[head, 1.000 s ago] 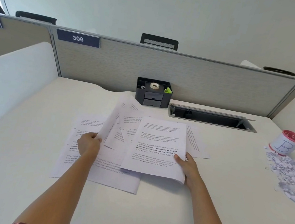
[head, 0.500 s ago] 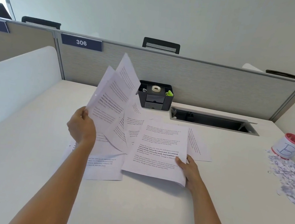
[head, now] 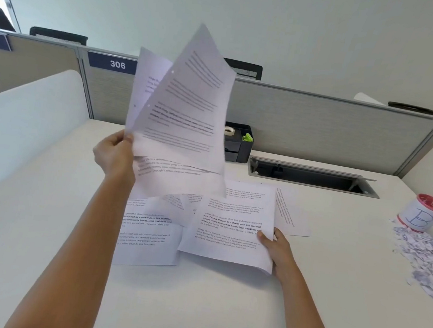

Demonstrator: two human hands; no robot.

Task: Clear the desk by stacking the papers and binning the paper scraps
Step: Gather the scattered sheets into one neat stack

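Here, the left hand [head: 114,155] is pinching a fan of lifted sheets [head: 186,111] by their lower corner, so they are standing splayed above the grip, probably ready to be carried across onto the gathered pile [head: 232,228]. The right hand [head: 277,249] is gripping that pile's near edge with its thumb on top, seemingly anchoring it on the desk [head: 192,310] as the landing spot. More loose pages [head: 146,239] are lying below the left grip. The paper scraps [head: 427,258] are lying well beyond the right grip, beside a red-rimmed cup [head: 423,213]. The right fingers are hiding under the pile. The lifted sheets are covering part of a black organiser [head: 237,143], and their count is unclear.
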